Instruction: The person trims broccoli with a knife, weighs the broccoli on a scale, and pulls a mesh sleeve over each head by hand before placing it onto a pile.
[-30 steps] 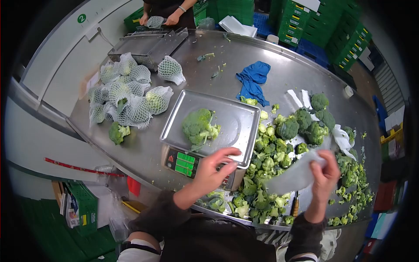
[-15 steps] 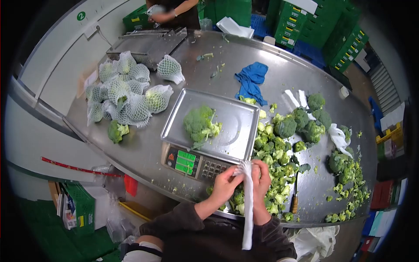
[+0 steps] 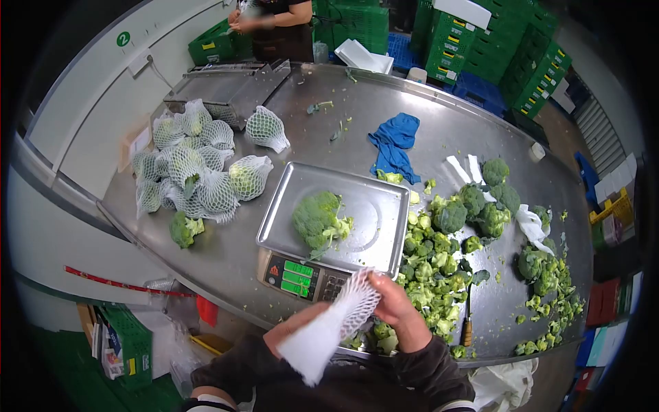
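My right hand (image 3: 397, 302) pinches one end of a white foam mesh sleeve (image 3: 336, 321), which is stretched wider at its lower end. My left hand (image 3: 294, 327) is at the sleeve's left side, its fingers hidden by the mesh. Just beyond the hands stands a weighing scale with a lit green display (image 3: 298, 277). On its metal tray (image 3: 371, 199) lies a head of broccoli (image 3: 317, 221), its stalk toward the right. Loose broccoli florets (image 3: 432, 275) are heaped right beside my right hand.
Netted broccoli heads (image 3: 185, 165) are piled at left, near one bare head (image 3: 184, 229). A blue cloth (image 3: 396, 141) lies behind the tray. At right are whole broccoli heads (image 3: 494, 220), white sleeves (image 3: 534, 225) and a wooden-handled knife (image 3: 468, 329). Another person (image 3: 281, 27) stands across the table.
The sleeve has gone from a narrow hanging strip to a spread, tilted mesh. My left hand has moved left and down, and my right hand still grips the upper end.
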